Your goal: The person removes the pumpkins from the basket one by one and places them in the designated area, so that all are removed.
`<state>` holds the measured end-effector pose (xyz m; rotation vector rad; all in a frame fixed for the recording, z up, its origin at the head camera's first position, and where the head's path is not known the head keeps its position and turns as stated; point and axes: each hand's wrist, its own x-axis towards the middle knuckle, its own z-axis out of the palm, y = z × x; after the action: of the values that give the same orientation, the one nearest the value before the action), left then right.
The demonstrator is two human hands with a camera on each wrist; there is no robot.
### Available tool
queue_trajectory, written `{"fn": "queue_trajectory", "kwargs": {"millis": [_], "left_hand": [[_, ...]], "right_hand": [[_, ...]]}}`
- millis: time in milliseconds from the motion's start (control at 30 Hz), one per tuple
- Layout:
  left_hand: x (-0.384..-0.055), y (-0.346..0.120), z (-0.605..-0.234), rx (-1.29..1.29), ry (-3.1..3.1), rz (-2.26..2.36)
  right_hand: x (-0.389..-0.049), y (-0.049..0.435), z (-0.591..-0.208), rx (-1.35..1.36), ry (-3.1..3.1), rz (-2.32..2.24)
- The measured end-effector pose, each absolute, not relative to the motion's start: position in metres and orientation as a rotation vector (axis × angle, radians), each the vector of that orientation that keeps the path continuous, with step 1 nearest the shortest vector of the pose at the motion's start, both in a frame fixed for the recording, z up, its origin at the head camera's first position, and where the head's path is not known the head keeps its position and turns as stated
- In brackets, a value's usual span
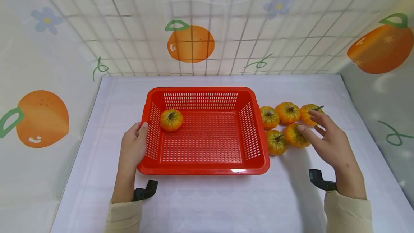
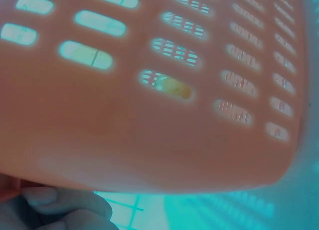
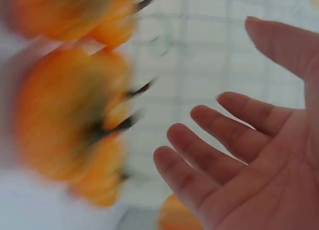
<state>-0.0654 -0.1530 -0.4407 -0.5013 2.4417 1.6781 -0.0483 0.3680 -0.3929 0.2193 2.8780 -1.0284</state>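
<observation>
A red plastic basket (image 1: 203,171) with slotted walls stands mid-table, and one small orange pumpkin (image 1: 171,120) sits inside near its left wall. My left hand (image 1: 133,146) grips the basket's left rim, thumb on top; in the left wrist view its curled fingers (image 2: 65,202) show below the rim. Over the pumpkins on the right hovers my right hand (image 1: 334,148), its fingers spread and nothing held. Its thumb overlaps the nearest pumpkin (image 1: 295,136) in the head view. Blurred pumpkins (image 3: 65,115) stand apart from the palm in the right wrist view.
Other pumpkins (image 1: 288,113) cluster against the basket's right side, several in two loose rows. The table (image 1: 207,204) wears a white cloth. Printed curtains (image 1: 233,24) with oranges and a grid close off the back and both sides.
</observation>
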Motion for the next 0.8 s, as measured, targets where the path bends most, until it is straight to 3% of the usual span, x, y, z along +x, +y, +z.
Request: {"fn": "queue_trajectory", "kwargs": {"millis": [367, 800], "left_hand": [[-0.067, -0.153, -0.444, -0.499, 2.431, 1.686], [-0.069, -0.155, -0.444, -0.499, 2.429, 1.698]], "right_hand": [[-0.083, 0.287, -0.33, -0.245, 2.916, -0.9], [-0.126, 0.213, -0.306, -0.627, 2.76, -0.818]]}}
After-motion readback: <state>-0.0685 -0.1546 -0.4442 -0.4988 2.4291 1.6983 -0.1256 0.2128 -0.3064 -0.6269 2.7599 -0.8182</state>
